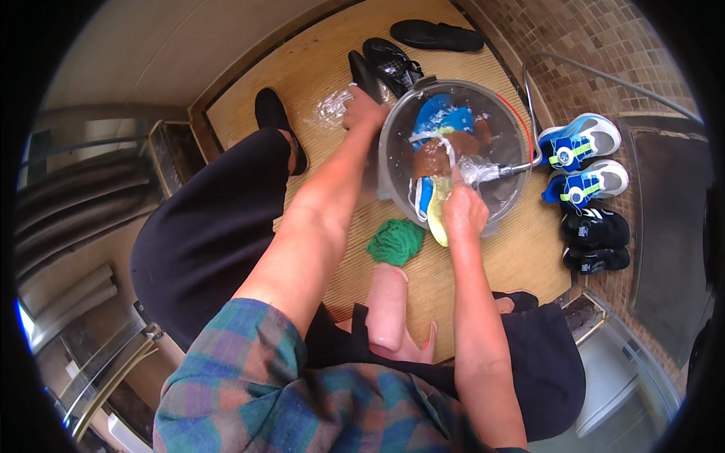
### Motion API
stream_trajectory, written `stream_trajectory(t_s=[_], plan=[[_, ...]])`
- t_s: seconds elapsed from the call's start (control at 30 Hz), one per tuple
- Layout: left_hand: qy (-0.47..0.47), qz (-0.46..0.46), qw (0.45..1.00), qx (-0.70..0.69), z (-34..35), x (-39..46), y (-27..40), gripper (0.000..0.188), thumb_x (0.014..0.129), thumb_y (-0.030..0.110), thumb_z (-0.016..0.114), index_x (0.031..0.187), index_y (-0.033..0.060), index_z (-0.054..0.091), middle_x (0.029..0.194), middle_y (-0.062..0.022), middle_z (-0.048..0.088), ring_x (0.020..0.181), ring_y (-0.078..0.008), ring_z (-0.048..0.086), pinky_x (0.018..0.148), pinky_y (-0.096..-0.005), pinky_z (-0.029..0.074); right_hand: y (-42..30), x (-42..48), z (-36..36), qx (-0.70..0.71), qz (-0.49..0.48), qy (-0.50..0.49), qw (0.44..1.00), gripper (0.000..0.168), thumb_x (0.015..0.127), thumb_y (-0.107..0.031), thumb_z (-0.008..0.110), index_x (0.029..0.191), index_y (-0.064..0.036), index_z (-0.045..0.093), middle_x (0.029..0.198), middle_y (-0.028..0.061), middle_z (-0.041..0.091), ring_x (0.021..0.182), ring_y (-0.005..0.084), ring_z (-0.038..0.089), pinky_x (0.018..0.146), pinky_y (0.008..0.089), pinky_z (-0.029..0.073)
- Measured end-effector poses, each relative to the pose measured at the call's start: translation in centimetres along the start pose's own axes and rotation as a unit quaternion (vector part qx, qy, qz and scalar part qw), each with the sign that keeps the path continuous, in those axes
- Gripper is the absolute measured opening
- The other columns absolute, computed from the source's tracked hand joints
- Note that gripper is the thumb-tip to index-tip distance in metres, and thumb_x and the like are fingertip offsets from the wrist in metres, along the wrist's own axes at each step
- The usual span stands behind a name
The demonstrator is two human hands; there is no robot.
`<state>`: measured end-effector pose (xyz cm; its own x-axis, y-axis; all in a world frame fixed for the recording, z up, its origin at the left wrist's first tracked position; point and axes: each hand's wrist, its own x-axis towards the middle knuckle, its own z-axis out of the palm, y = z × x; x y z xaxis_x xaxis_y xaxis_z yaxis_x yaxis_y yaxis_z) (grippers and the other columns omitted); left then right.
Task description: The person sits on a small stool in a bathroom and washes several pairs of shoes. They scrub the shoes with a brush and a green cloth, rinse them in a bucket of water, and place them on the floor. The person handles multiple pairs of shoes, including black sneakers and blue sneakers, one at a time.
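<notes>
My left hand (362,112) is beside a black shoe (363,73) on the floor, fingers curled at its near end; whether it grips the shoe I cannot tell. Right by those fingers lies a patch of splashed water (329,107). My right hand (465,210) is closed at the edge of a yellow insole (437,212), which slants over the rim of a round, clear plastic basin (391,170). In the basin, a blue item (442,113) and a brown item (453,148) are wet. A shower head (481,170) with a metal hose sprays water there.
More black shoes (391,62) stand beyond the basin. Blue-and-white sneakers (586,141) and black shoes (595,229) line the right wall. A green cloth or mesh (396,242) and a pink plastic piece (386,308) are on the ribbed floor (323,192) near me.
</notes>
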<state>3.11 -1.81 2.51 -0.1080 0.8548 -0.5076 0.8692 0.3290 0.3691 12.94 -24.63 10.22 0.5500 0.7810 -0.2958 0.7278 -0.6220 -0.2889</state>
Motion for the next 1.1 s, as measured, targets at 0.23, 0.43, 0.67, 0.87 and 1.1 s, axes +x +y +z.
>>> stream_trajectory(t_s=[0.23, 0.43, 0.67, 0.87, 1.1], plan=[[0.147, 0.199, 0.947, -0.203, -5.8, 0.2, 0.1, 0.072, 0.07, 0.025, 0.065, 0.128, 0.0012, 0.029, 0.112, -0.0298, 0.055, 0.105, -0.0451, 0.053, 0.091, -0.0484, 0.041, 0.0, 0.1, 0.1, 0.031, 0.012, 0.068, 0.997, 0.038, 0.085, -0.014, 0.044, 0.12, -0.01, 0.058, 0.092, 0.0217, 0.065, 0.087, 0.0403, 0.062, 0.077, 0.0498, 0.047], [0.193, 0.32, 0.859, -0.35, -12.8, -3.9, 4.6, 0.08, 0.065, 0.025, 0.074, 0.126, -0.0019, 0.03, 0.105, -0.0268, 0.057, 0.098, -0.0386, 0.058, 0.086, -0.0432, 0.047, 1.1, 0.3, 1.3, 0.117, -0.04, 0.234, 0.964, 0.03, 0.085, -0.012, 0.049, 0.113, -0.007, 0.06, 0.102, 0.0185, 0.064, 0.09, 0.0385, 0.061, 0.079, 0.0469, 0.048], [-0.069, 0.303, 0.847, -0.432, -9.0, -13.0, 5.1, 0.066, 0.065, 0.018, 0.076, 0.117, -0.0025, 0.041, 0.098, -0.0159, 0.06, 0.085, -0.0229, 0.063, 0.074, -0.0348, 0.055, -1.0, 2.9, -6.8, 0.591, -0.001, 0.113, 0.799, 0.043, 0.093, -0.032, 0.056, 0.128, -0.007, 0.05, 0.108, 0.0083, 0.061, 0.092, 0.0148, 0.059, 0.075, 0.0268, 0.048], [-0.155, 0.395, 0.876, -0.228, -2.5, -17.4, 2.6, 0.108, 0.062, 0.031, 0.082, 0.14, -0.0075, 0.017, 0.127, -0.0237, 0.048, 0.116, -0.0271, 0.051, 0.098, -0.0332, 0.04, -2.2, 4.4, -7.1, 0.277, -0.079, 0.086, 0.954, 0.081, 0.079, -0.038, 0.071, 0.142, -0.005, 0.032, 0.123, 0.0239, 0.052, 0.111, 0.0296, 0.054, 0.095, 0.0355, 0.043], [-0.364, 0.313, 0.813, -0.329, -3.2, -16.2, 0.6, 0.09, 0.071, 0.013, 0.077, 0.145, 0.0077, 0.025, 0.129, -0.0189, 0.049, 0.113, -0.0219, 0.051, 0.095, -0.0298, 0.041, 2.1, 5.3, -3.5, 0.609, 0.009, -0.027, 0.793, 0.08, 0.076, -0.024, 0.072, 0.142, -0.003, 0.032, 0.127, 0.0231, 0.052, 0.111, 0.026, 0.056, 0.09, 0.0322, 0.045]])
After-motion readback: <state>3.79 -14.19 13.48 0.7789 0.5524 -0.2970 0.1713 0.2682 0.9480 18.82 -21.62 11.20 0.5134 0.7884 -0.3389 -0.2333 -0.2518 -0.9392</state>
